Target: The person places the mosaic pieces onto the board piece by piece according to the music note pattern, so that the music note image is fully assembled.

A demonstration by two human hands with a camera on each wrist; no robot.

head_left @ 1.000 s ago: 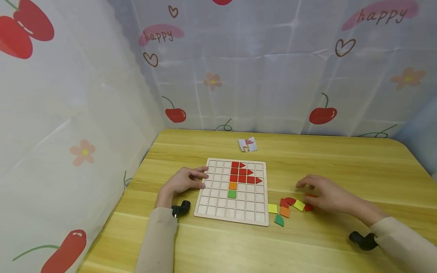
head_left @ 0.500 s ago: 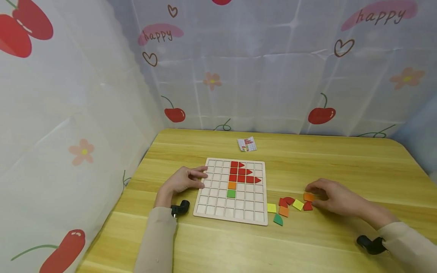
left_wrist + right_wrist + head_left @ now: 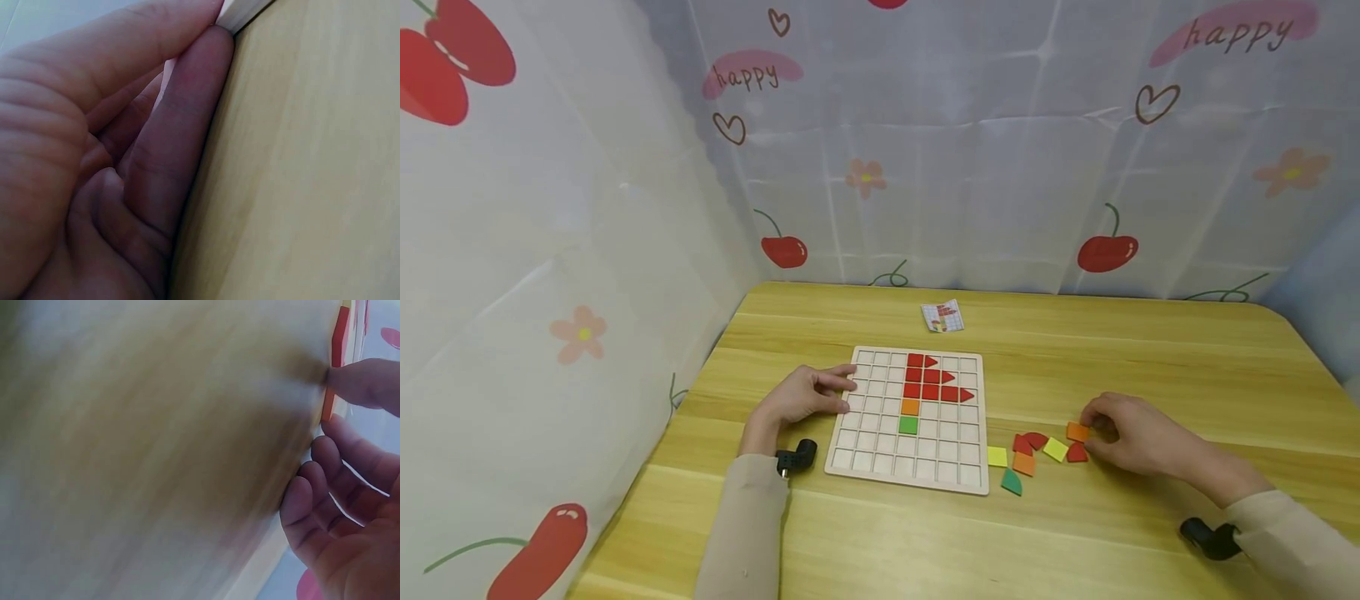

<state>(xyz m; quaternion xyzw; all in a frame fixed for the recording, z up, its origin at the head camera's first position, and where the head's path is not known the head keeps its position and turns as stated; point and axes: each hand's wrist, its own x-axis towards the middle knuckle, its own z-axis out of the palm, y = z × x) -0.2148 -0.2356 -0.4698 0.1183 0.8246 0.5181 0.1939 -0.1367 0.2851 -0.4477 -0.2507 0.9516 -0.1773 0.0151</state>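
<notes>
The left hand (image 3: pixel 801 396) rests at the left edge of a pale wooden grid board (image 3: pixel 865 475), its fingers loosely bent and fingertips on the rim. In the left wrist view its fingertips (image 3: pixel 212 44) touch the board's edge. Red squares and triangles (image 3: pixel 931 392) fill cells in three rows, with an orange square (image 3: pixel 910 407) and a green square (image 3: pixel 908 425) below them. To the right, the right hand (image 3: pixel 1138 433) pinches an orange square tile (image 3: pixel 1077 432) between thumb and index finger, low over the table. The right wrist view shows this tile (image 3: pixel 328 403) edge-on.
Between board and right hand lie yellow squares (image 3: pixel 1055 450), an orange square (image 3: pixel 1024 464), a green quarter-round (image 3: pixel 1011 482) and red rounded pieces (image 3: pixel 1036 440). A red rounded piece (image 3: pixel 1077 452) lies beside the right thumb. Behind the board is a small pattern card (image 3: pixel 942 317). Printed curtains border the table.
The right hand has drawn back to the right, uncovering the orange square tile, and its thumb and index finger have closed on the tile's edges. The left hand stays at the board.
</notes>
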